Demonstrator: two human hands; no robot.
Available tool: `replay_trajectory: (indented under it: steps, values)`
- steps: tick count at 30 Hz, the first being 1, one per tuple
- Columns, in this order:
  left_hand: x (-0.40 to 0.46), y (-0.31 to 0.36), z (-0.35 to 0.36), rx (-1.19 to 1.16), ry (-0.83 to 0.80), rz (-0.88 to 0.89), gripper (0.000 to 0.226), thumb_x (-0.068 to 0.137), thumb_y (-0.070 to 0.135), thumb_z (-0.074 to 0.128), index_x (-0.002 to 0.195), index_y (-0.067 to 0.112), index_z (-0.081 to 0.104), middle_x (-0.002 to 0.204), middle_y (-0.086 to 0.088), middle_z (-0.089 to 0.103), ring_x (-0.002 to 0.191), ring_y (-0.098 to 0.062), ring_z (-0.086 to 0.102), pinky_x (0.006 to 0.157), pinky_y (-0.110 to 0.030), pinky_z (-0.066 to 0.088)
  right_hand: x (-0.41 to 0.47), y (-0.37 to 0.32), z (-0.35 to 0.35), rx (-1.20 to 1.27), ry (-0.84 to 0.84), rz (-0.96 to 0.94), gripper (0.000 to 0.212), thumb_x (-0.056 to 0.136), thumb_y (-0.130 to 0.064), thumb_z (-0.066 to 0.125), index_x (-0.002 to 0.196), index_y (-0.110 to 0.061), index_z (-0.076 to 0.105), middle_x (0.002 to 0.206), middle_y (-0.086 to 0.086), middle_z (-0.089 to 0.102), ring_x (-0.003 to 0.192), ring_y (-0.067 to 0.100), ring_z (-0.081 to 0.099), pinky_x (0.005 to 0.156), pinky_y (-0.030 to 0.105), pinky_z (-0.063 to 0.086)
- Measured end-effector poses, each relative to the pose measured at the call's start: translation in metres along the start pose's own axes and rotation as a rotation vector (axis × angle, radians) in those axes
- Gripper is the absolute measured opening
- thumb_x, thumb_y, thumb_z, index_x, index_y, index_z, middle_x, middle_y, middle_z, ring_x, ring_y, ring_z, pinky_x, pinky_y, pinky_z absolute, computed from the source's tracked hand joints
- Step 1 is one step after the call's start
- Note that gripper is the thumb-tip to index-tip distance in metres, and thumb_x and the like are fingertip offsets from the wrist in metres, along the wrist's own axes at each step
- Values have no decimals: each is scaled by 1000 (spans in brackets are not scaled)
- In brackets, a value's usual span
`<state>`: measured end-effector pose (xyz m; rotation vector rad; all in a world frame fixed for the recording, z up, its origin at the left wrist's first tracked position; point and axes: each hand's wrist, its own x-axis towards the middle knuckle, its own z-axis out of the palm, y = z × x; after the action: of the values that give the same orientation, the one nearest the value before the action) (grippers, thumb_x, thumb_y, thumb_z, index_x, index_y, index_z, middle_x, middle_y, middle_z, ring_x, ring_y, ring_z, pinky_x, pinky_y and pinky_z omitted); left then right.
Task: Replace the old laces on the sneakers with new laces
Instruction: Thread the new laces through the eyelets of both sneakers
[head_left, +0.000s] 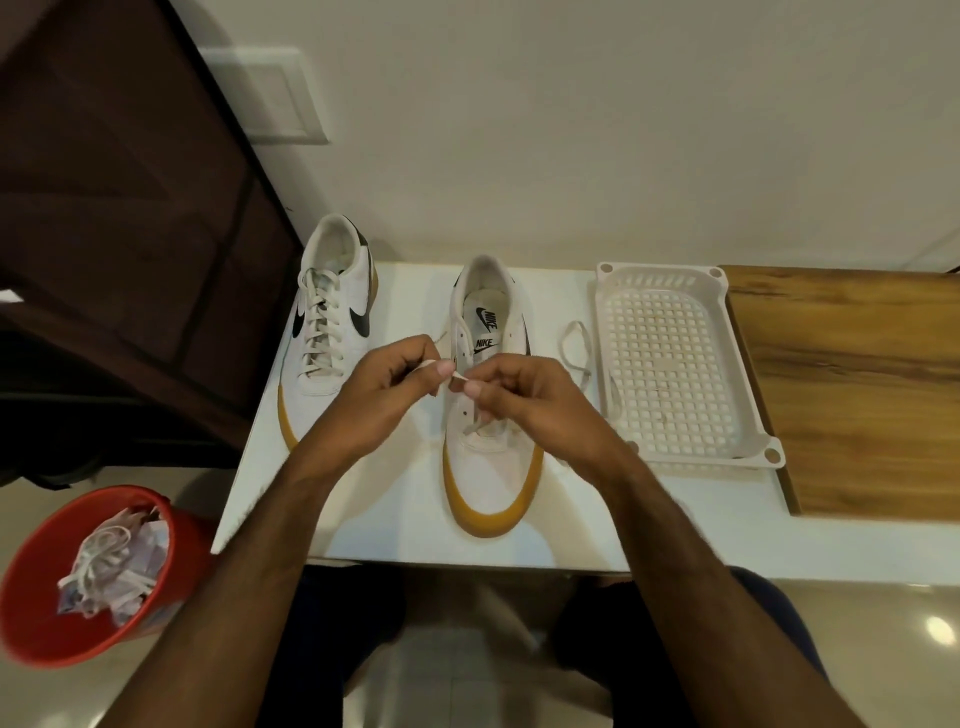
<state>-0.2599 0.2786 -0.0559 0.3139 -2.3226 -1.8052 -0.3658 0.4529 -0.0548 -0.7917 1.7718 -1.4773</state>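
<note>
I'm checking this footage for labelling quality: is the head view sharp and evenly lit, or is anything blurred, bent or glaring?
Head view: soft even light; straight edges of the white table top bow from the wide-angle lens; a glare spot on the glossy floor; the red plastic bin and both forearms look softer than the centre sneaker.

Sneaker (488, 415) eyelets partly hidden behind hands (457, 389).

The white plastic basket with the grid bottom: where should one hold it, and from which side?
Grip the white plastic basket by its raised near rim, coming from the person's side with the right hand; the corner lugs and upright wall give the fingers purchase.
</note>
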Motion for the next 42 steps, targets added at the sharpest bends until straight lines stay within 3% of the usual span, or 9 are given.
replay_trajectory:
  steps: [4,9,14,16,22,28,32,37,42]
  values:
    - [3,-2,-11,-181,183,-15,35,94,27,58,71,4,45,63,0,36,63,-12,35,62,-26,32,-4,4,-23,148,108,48,19,96,-22,67,93,-5,72,79,10,69,70,8,57,69,20,45]
    - [6,1,-24,-642,416,-47,30,97,22,53,70,15,45,63,2,44,60,-12,43,64,-30,38,-2,7,-27,333,133,78,22,95,-32,66,86,-11,68,76,5,56,72,14,45,69,27,36]
    - [2,1,-38,-1023,526,11,40,103,28,49,65,19,60,97,0,71,68,-10,58,68,-28,46,2,12,-25,286,207,122,23,99,-28,65,82,-12,61,72,3,56,63,10,47,62,24,40]
    - [1,4,-38,-1072,587,26,42,102,31,51,63,21,64,96,1,73,68,-9,60,71,-27,48,3,15,-27,215,251,155,24,99,-28,65,86,-8,61,72,2,62,60,9,53,59,23,42]
    - [0,4,-48,-1118,781,105,29,100,34,59,76,20,67,81,4,65,72,-9,62,78,-28,52,4,22,-28,159,365,204,31,98,-27,66,98,4,64,70,2,67,61,9,58,57,24,43]
    - [2,-11,-57,-934,982,22,17,96,15,65,106,19,78,98,2,73,78,-4,61,68,-22,47,5,21,-23,192,330,195,33,94,-27,72,101,4,66,69,0,53,60,10,45,56,23,41]
    - [0,-16,-58,-765,1120,-76,22,96,16,65,114,24,75,111,6,75,97,-5,67,81,-24,50,5,19,-23,79,236,169,19,89,-18,77,99,-3,72,69,3,53,59,4,47,55,15,42]
    - [0,-20,-63,-775,1158,-35,24,98,9,61,117,18,73,112,-2,72,102,-12,70,86,-27,56,4,25,-27,23,267,198,16,94,-16,71,98,0,71,55,-17,55,52,-5,49,55,9,41]
    - [2,-25,-66,-794,1166,-35,26,97,5,61,119,14,72,110,-3,72,90,-11,69,83,-25,56,3,25,-27,10,293,207,15,96,-18,68,95,-3,70,59,-15,58,54,-1,49,56,14,42]
